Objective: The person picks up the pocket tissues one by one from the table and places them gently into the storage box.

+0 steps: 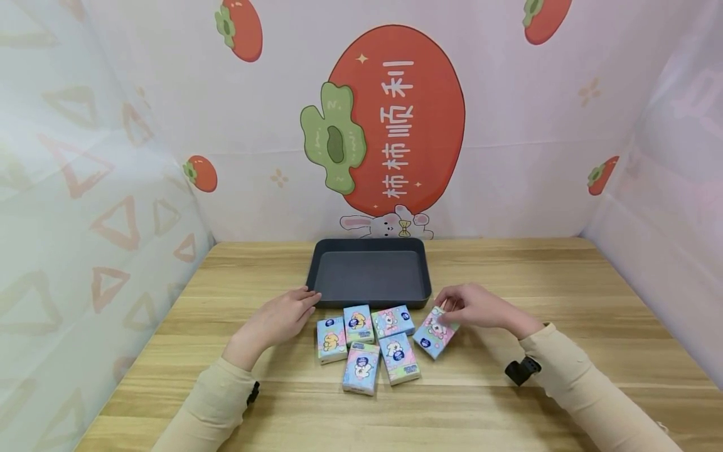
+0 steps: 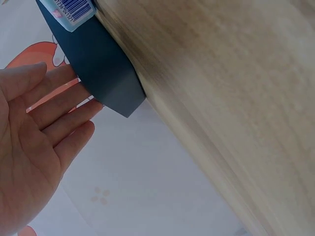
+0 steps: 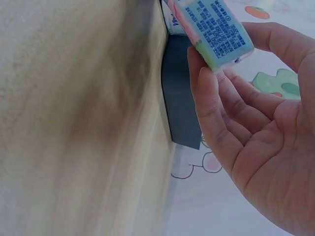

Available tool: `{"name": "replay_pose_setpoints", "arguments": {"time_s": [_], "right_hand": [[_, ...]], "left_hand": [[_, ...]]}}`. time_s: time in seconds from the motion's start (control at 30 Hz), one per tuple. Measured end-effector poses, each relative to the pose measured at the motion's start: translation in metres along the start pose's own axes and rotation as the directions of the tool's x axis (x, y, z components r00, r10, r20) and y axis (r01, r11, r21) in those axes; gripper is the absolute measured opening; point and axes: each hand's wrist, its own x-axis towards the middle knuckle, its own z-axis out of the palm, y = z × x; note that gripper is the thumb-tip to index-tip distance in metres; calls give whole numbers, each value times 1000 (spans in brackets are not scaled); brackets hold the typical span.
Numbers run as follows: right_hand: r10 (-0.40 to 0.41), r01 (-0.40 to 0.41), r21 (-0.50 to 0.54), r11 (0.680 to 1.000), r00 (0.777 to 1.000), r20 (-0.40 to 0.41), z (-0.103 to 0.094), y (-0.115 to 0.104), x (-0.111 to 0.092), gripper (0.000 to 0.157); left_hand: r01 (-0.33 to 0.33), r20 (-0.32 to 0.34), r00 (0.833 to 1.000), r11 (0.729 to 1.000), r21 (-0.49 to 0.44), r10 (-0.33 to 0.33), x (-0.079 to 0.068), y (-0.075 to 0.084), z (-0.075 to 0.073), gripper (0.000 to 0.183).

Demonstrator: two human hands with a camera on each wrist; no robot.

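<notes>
My right hand [image 1: 473, 306] pinches a small tissue pack [image 1: 435, 333] with a pink and blue cartoon print, right of the other packs. In the right wrist view, thumb and fingers hold that pack [image 3: 214, 34] by its sides, its blue printed text facing the camera. My left hand [image 1: 287, 316] has its fingers extended, fingertips at the front left corner of a dark grey tray [image 1: 369, 305]. The left wrist view shows those fingertips against the tray's outer wall [image 2: 110, 81]. Several more tissue packs, among them one with a yellow character [image 1: 331, 339], lie in front of the tray.
The tray stands near the back of the wooden table [image 1: 254, 267], close to a printed backdrop [image 1: 271, 125]. Fabric walls [image 1: 85, 188] rise at the left and right. A pack with a barcode [image 2: 74, 12] overlaps the tray in the left wrist view.
</notes>
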Motion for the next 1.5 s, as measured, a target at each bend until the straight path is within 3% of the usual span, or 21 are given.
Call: {"name": "replay_pose_setpoints", "arguments": {"time_s": [0.27, 0.63, 1.03, 1.5], "right_hand": [[-34, 34, 15, 999, 999, -25, -9, 0, -1, 22], [34, -29, 102, 994, 998, -47, -26, -8, 4, 27], [114, -89, 188, 978, 985, -126, -31, -14, 27, 36], [157, -125, 245, 961, 981, -117, -35, -19, 58, 44]], "left_hand": [[-14, -12, 1000, 1000, 7, 14, 1, 0, -1, 35], [-7, -12, 1000, 1000, 13, 7, 0, -1, -1, 35], [-16, -32, 999, 1000, 4, 16, -1, -1, 1, 35], [-15, -36, 999, 1000, 3, 15, -1, -1, 1, 34]]}}
